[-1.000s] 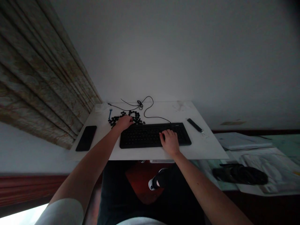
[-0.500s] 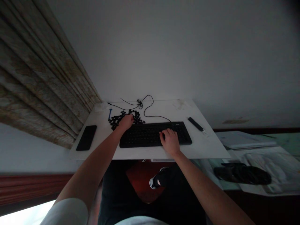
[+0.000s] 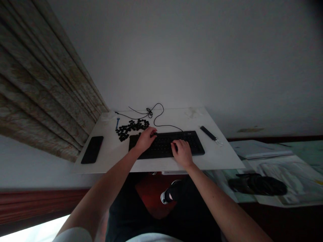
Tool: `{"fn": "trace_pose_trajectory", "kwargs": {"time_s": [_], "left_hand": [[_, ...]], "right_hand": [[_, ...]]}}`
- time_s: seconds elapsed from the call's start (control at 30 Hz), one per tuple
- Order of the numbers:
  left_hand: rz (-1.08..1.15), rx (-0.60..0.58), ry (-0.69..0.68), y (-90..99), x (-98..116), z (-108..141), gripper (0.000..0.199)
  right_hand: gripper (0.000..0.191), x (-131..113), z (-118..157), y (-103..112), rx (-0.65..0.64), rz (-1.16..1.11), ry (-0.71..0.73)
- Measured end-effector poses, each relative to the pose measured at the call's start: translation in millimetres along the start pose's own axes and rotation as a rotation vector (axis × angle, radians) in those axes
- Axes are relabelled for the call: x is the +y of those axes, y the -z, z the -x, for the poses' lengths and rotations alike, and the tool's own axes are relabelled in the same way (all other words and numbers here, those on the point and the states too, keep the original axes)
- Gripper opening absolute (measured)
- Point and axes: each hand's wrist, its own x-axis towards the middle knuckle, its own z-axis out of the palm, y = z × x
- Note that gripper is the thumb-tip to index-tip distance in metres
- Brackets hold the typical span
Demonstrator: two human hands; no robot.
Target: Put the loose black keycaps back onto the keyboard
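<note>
The room is dim, with a plain wall [image 3: 176, 67] behind a white surface [image 3: 111, 154]. The left hand [image 3: 147, 137] is no longer over the pile of little black pieces [image 3: 137, 126]. Now it is over the left part of the black keyboard [image 3: 163, 146], near its back edge. So both hands seem to be busy at the keyboard now, and more of the pile shows. The left hand's fingers are bent, with a narrow gap at the thumb; I cannot tell if a small piece is in there. The right hand [image 3: 183, 151] stays in the same place on the keyboard, right of its middle, fingers curled. I cannot tell if it holds anything. The blue tool [image 3: 117, 123] still lies beside the pile.
</note>
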Motion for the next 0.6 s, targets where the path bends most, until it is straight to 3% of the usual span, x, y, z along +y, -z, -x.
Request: {"fn": "trace_pose_trajectory", "kwargs": {"time_s": [0.13,0.27,0.47,0.6], "left_hand": [[0.128,-0.014,-0.045,-29.9,22.9,21.5,0.028],[0.147,-0.027,-0.085,-48.4,34.7,33.9,0.03],[0.176,0.003,-0.136,-65.1,43.6,44.6,0.03],[0.173,-0.011,-0.18,-63.6,44.5,51.1,0.03]], "right_hand": [[0.028,0.1,2.1,2.7,-0.016,-0.067,0.038],[0.029,1.0,3.4,3.3,-0.036,-0.105,0.065],[0.02,3.7,5.0,-1.9,0.052,-0.181,0.118],[0.014,6.3,5.3,-3.2,0.122,-0.238,0.051]]}}
